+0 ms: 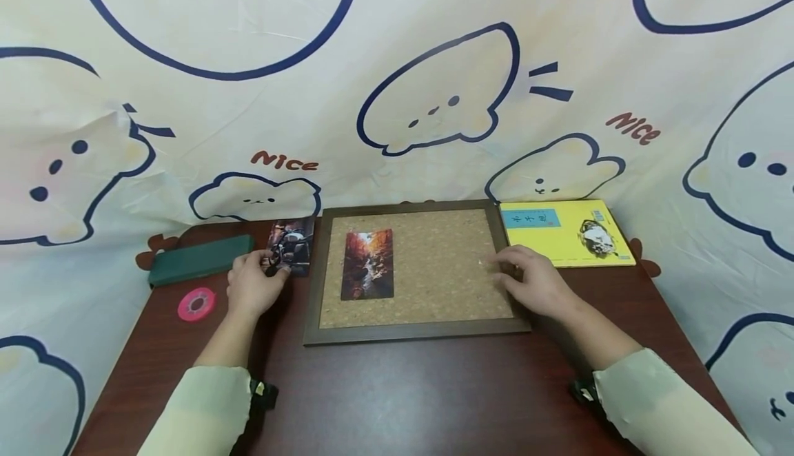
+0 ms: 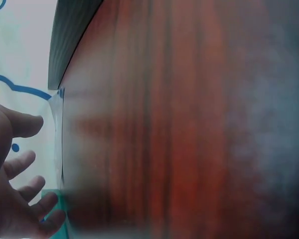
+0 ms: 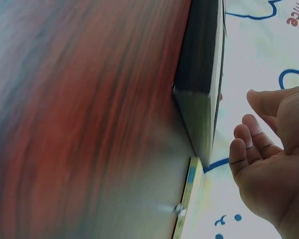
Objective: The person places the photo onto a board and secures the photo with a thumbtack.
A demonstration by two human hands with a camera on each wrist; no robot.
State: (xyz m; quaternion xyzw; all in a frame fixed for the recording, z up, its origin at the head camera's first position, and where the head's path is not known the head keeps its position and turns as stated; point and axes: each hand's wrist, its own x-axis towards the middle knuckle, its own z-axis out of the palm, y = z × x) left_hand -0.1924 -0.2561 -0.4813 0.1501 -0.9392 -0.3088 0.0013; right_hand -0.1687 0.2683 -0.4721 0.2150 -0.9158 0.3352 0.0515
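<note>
A framed cork board (image 1: 443, 263) lies on the table, with a photo of an autumn stream (image 1: 368, 264) on its left half. My left hand (image 1: 253, 287) is left of the frame, its fingertips at the near left side of a second, dark photo (image 1: 296, 242). In the left wrist view the fingers (image 2: 27, 162) are spread, thumb apart, and nothing shows between them. My right hand (image 1: 536, 280) reaches over the board's right edge, thumb and fingers apart. The right wrist view shows its fingers (image 3: 251, 137) loosely bent around an empty gap.
A long green box (image 1: 201, 260) lies at the back left, with a round pink object (image 1: 196, 304) before it. To the right of the board is a yellow book (image 1: 567, 232). A patterned cloth (image 1: 434, 98) hangs behind the dark wooden table (image 1: 397, 394).
</note>
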